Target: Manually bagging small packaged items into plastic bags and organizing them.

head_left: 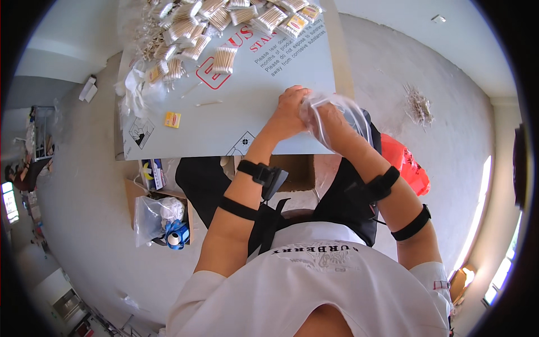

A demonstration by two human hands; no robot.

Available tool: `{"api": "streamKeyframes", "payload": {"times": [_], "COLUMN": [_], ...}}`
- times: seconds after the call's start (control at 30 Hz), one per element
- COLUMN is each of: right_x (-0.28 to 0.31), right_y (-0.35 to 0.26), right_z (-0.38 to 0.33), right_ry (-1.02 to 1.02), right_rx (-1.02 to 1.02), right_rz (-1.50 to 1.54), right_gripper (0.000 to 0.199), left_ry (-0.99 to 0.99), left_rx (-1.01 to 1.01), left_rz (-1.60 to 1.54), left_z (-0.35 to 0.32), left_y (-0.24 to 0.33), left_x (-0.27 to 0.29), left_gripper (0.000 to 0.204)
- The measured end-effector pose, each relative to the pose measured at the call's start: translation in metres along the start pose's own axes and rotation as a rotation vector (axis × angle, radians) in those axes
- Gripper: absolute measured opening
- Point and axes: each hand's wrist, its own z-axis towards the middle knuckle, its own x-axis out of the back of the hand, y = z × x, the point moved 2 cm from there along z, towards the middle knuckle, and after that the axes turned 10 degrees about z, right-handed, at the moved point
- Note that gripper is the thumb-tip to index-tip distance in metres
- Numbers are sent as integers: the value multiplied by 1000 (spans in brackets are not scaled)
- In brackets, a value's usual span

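A transparent plastic bag (352,114) is around my right hand (332,121) at the near right corner of the grey printed board. My right hand appears to be inside it, and the plastic blurs its fingers. Beside it, my left hand (291,111) is closed on the bag's left edge, its fingers bent. Packs of cotton swabs (224,60) lie heaped across the far left of the board. Two loose swabs and a small yellow card (172,119) are on its left side, near some crumpled white plastic (135,90).
The board (241,112) forms the tabletop before me. A red plastic bag (401,163) stands right of my legs. At lower left, a cardboard box (135,196) holds plastic bags and a blue item. A pile of loose swab-like sticks (418,105) lies on the floor at right.
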Motion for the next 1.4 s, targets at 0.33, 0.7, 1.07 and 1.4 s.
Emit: {"api": "streamKeyframes", "payload": {"times": [0.33,0.7,1.07,1.4], "right_x": [0,35,44,52], "right_y": [-22,-60,-63,-72], "right_z": [-1,5,-13,-18], "right_ry": [141,-148,-80,-100], "right_rx": [288,83,10,-36], "right_rz": [-55,-336,-173,-205], "right_gripper": [21,27,24,18], "left_ry": [331,248,548,241], "left_rx": [241,167,280,258], "left_rz": [931,775,781,756], "left_z": [65,59,85,48], "left_y": [-64,-81,-133,-86], "left_x": [112,92,175,96], "left_gripper": [51,21,40,37]}}
